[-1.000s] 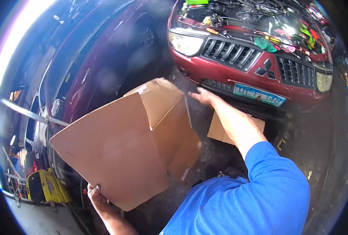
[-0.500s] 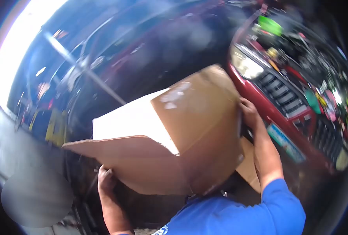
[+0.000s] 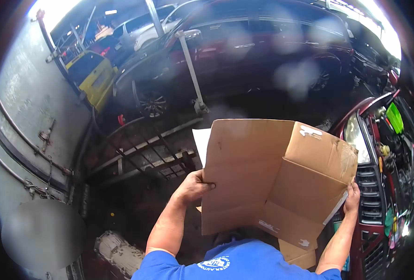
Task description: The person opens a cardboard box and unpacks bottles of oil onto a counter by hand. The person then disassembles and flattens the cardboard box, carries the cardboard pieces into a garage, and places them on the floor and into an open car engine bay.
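A large, opened-out cardboard box (image 3: 242, 170) is held up in front of my blue shirt, its folded panels spread at angles. My left hand (image 3: 194, 187) grips the left edge of the big panel, thumb on the near face. At the right edge, my right hand (image 3: 353, 197) is closed on the cardboard, its fingers partly hidden. Torn white patches show on the upper right flap and along the lower panel. A white surface (image 3: 201, 144) pokes out behind the left edge. Another brown flap (image 3: 296, 254) hangs low near my body.
A red vehicle with its hood up (image 3: 372, 205) stands close on the right. A dark red car (image 3: 235, 51) is across the back. A metal frame (image 3: 146, 151) and a transmission-like casting (image 3: 118, 254) lie low on the left, near a grey wall panel (image 3: 25, 88).
The cardboard has turned and swung to the right, its big panel now facing me. My left hand has risen along the edge. The view has turned left, showing more of the wall.
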